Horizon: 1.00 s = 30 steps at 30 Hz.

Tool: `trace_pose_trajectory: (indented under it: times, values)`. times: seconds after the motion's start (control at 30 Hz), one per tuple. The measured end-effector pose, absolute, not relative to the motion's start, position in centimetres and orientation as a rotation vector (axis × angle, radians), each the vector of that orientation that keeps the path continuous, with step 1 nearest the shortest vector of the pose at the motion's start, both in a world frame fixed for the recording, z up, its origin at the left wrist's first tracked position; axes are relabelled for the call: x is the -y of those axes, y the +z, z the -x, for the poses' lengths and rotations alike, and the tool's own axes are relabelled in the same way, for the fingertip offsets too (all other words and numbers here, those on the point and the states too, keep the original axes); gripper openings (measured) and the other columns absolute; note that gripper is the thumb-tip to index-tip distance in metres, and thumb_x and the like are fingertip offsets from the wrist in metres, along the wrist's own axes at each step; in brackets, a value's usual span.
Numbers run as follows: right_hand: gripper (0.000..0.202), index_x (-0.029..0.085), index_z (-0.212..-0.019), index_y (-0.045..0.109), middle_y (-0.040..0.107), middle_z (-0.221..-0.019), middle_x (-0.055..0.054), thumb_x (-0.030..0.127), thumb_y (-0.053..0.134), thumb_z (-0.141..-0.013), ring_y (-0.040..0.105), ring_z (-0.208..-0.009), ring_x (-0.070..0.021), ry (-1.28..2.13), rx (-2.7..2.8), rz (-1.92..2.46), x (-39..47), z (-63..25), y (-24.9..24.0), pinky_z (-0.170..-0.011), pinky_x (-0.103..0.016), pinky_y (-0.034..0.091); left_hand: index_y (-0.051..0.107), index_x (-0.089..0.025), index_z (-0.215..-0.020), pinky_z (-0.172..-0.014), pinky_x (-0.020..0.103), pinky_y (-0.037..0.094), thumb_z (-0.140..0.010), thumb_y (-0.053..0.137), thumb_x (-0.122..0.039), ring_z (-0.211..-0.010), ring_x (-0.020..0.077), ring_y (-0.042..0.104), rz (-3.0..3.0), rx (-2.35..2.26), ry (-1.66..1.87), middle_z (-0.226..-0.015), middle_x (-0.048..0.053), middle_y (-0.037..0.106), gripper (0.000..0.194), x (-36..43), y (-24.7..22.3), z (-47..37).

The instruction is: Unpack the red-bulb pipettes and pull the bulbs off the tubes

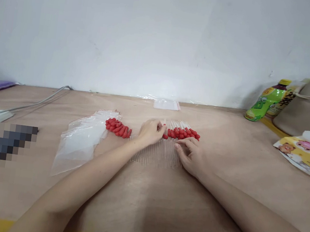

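Note:
A row of glass droppers with red rubber bulbs [182, 133] lies in the middle of the table, their clear tubes [154, 156] side by side. My left hand [151, 131] reaches across the row, its fingers closed in a pinch on a dropper at the row's left end. My right hand [193, 157] is at the row's right side, just below the bulbs. Its thumb and forefinger are curled close together over the tubes; what is between them, if anything, does not show. Left of my left hand lies another heap of red-bulbed droppers [117, 127].
Clear plastic bags [80, 140] lie fanned out on the left, and a small bag [167, 104] lies by the wall. A grey cable [42, 100] crosses the left side. A green bottle [267, 102], a beige bag [307, 105] and a yellow snack packet [307, 153] occupy the right.

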State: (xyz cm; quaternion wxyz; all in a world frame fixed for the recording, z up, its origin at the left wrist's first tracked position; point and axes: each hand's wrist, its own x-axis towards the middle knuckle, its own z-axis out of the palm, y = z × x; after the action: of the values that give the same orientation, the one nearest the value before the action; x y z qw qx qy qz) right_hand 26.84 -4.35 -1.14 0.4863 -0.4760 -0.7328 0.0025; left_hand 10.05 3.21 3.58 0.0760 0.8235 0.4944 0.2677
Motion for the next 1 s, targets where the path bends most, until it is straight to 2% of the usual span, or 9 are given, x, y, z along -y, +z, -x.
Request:
trace_pose_trajectory:
  times: [0.1,0.2,0.33,0.43,0.53,0.67,0.77,0.93,1.0]
  values:
    - [0.020,0.018,-0.097,0.057,0.058,-0.091,-0.008,0.029,0.053,-0.081,0.055,-0.085,-0.0202,-0.009,1.732,1.174,4.3,-26.9,-1.2,-0.076,-0.038,0.049,0.055,-0.016,-0.071,-0.067,0.029,0.042,-0.084,0.045,-0.032,-0.075,0.0170,0.055,-2.492,-1.445,0.920,-0.075,0.004,0.061,0.023,-1.8,3.8,-8.2]
    - [0.034,0.019,-0.112,0.051,0.055,-0.102,-0.011,0.030,0.054,-0.080,0.053,-0.096,-0.0230,-0.074,1.732,1.139,4.4,-26.8,-0.9,-0.081,-0.041,0.048,0.056,-0.016,-0.075,-0.071,0.031,0.041,-0.083,0.048,-0.030,-0.077,0.0173,0.053,-2.645,-1.292,1.069,-0.077,0.004,0.060,0.017,0.3,3.7,-5.4]
    - [0.053,0.020,-0.128,0.039,0.047,-0.122,-0.013,0.034,0.055,-0.079,0.043,-0.115,-0.0264,-0.185,1.860,1.069,5.0,-26.7,-0.2,-0.096,-0.047,0.039,0.058,-0.017,-0.080,-0.069,0.032,0.039,-0.082,0.050,-0.029,-0.073,0.0173,0.051,-2.862,-1.187,1.036,-0.074,0.003,0.059,0.014,2.9,3.2,-1.9]
    - [0.055,0.021,-0.130,0.039,0.046,-0.128,-0.012,0.036,0.055,-0.079,0.041,-0.119,-0.0270,-0.240,2.028,0.981,5.4,-26.5,0.0,-0.097,-0.047,0.037,0.058,-0.018,-0.084,-0.067,0.032,0.039,-0.082,0.050,-0.027,-0.072,0.0169,0.051,-2.927,-1.082,1.020,-0.075,0.004,0.059,0.013,3.9,2.6,-0.7]
    - [0.044,0.023,-0.121,0.049,0.050,-0.126,-0.009,0.034,0.056,-0.080,0.042,-0.119,-0.0257,-0.285,2.148,0.888,5.4,-26.5,-0.1,-0.098,-0.047,0.036,0.057,-0.018,-0.086,-0.069,0.032,0.041,-0.082,0.051,-0.025,-0.072,0.0165,0.051,-2.936,-0.950,1.040,-0.077,0.004,0.058,0.011,4.0,1.8,-0.5]
    - [0.025,0.023,-0.103,0.061,0.060,-0.113,-0.005,0.031,0.057,-0.080,0.047,-0.115,-0.0225,-0.300,2.236,0.814,5.4,-26.3,-0.4,-0.100,-0.047,0.033,0.057,-0.017,-0.086,-0.068,0.032,0.042,-0.081,0.053,-0.023,-0.072,0.0165,0.052,-2.930,-0.874,1.057,-0.076,0.004,0.058,0.009,3.9,1.4,-0.8]
    - [0.019,0.024,-0.098,0.063,0.064,-0.104,-0.002,0.028,0.055,-0.081,0.050,-0.112,-0.0209,-0.283,2.257,0.789,5.4,-26.1,-0.4,-0.100,-0.046,0.034,0.057,-0.016,-0.089,-0.070,0.032,0.044,-0.080,0.055,-0.023,-0.076,0.0170,0.053,-2.901,-0.845,1.094,-0.080,0.005,0.060,0.011,4.2,1.5,-1.1]
    - [0.018,0.022,-0.097,0.063,0.067,-0.098,-0.001,0.025,0.055,-0.082,0.052,-0.107,-0.0198,-0.243,2.248,0.750,5.6,-25.6,-0.4,-0.099,-0.044,0.035,0.055,-0.017,-0.108,-0.086,0.038,0.044,-0.078,0.060,-0.031,-0.100,0.0220,0.053,-2.906,-0.756,1.075,-0.105,0.010,0.060,0.034,4.4,1.6,-2.4]
    - [0.018,0.021,-0.097,0.063,0.068,-0.095,-0.001,0.025,0.055,-0.081,0.053,-0.105,-0.0190,-0.223,2.240,0.737,5.8,-25.3,-0.2,-0.099,-0.043,0.036,0.057,-0.018,-0.104,-0.088,0.037,0.045,-0.079,0.059,-0.029,-0.101,0.0208,0.054,-2.935,-0.687,1.083,-0.103,0.008,0.063,0.028,4.4,1.3,-2.8]
